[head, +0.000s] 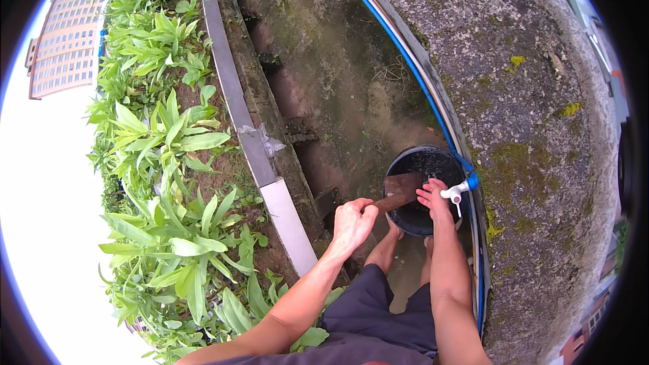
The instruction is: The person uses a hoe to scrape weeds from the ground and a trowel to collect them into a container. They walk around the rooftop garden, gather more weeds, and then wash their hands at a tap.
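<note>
My left hand (355,220) is closed around the wooden handle of a rusty, broad-bladed hand tool (405,185), perhaps a cleaver. Its flat brown blade lies over the mouth of a round black bucket (425,223). Near the blade's right edge, my right hand (432,196) has its fingers spread and holds nothing. Just right of that hand, a white plastic tap (455,192) juts from a blue fitting (472,181) over the bucket's rim. Whether water runs from the tap I cannot tell. What the bucket holds is hard to make out.
A blue pipe (405,53) follows the rough, mossy concrete wall (527,162) on my right. At left, leafy green plants (177,233) grow in a soil bed edged with grey and white strips (289,225). My bare feet stand by the bucket on the damp walkway (350,86).
</note>
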